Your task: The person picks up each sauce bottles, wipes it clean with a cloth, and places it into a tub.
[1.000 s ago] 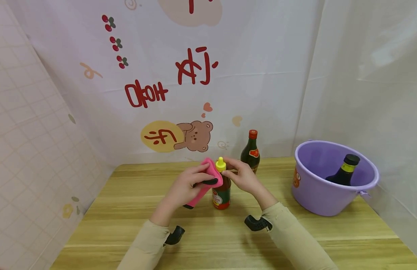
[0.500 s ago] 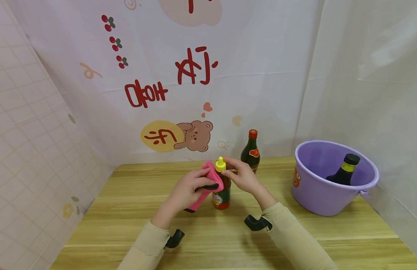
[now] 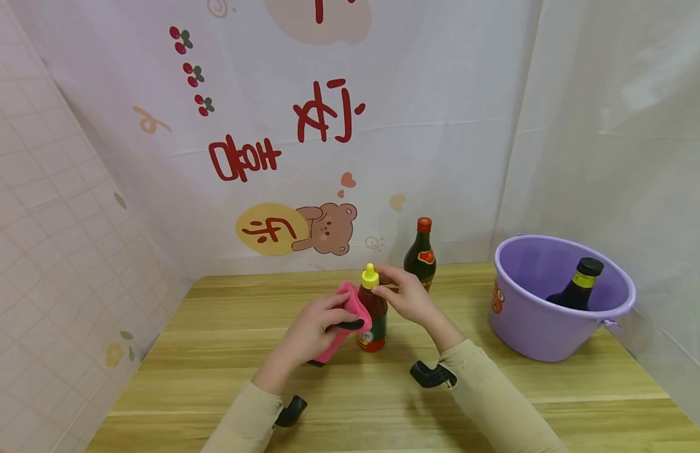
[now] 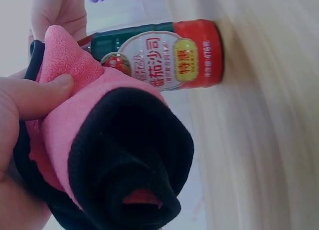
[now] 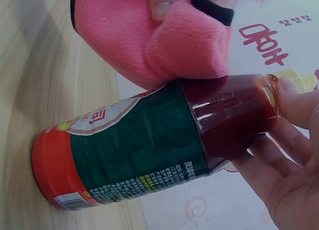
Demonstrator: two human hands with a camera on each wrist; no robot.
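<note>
A ketchup bottle (image 3: 375,324) with a yellow nozzle cap stands upright on the wooden table. My right hand (image 3: 409,296) holds it at the neck, just below the cap, with thumb and fingers round it in the right wrist view. My left hand (image 3: 316,324) grips a folded pink cloth (image 4: 75,65) with black edging. The cloth lies against the left side of the bottle, at its dark red shoulder (image 5: 229,105) above the green label. In the left wrist view the cloth hides part of the bottle's upper half.
Behind my right hand stands a dark green bottle (image 3: 421,258) with a red cap. At the right is a purple bucket (image 3: 542,336) with a black-capped bottle (image 3: 578,289) leaning inside. A printed white curtain (image 3: 440,126) hangs along the table's back edge.
My left hand has slid the pink cloth down along the bottle, from beside the cap to the shoulder and upper label. My right hand keeps its hold on the neck.
</note>
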